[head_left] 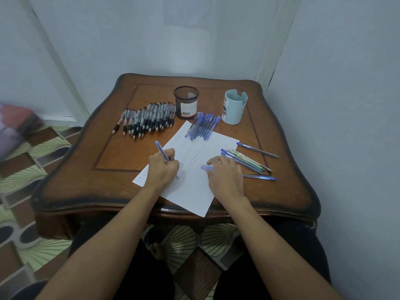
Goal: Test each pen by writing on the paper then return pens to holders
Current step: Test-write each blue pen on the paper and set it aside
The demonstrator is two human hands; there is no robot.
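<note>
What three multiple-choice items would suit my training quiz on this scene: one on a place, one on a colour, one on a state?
1. Where do the black-grip pens lie? A on the table, left of the mesh holder; B inside it; C on the floor.
2. What colour is the solid cup holder? A red; B light blue; C yellow.
3. What is the left hand doing? A lying flat; B lifting the cup; C gripping a blue pen, tip on the paper.
Answers: A, they lie beside the holder; B, its wall is pale blue; C, fingers curl round the pen.
</note>
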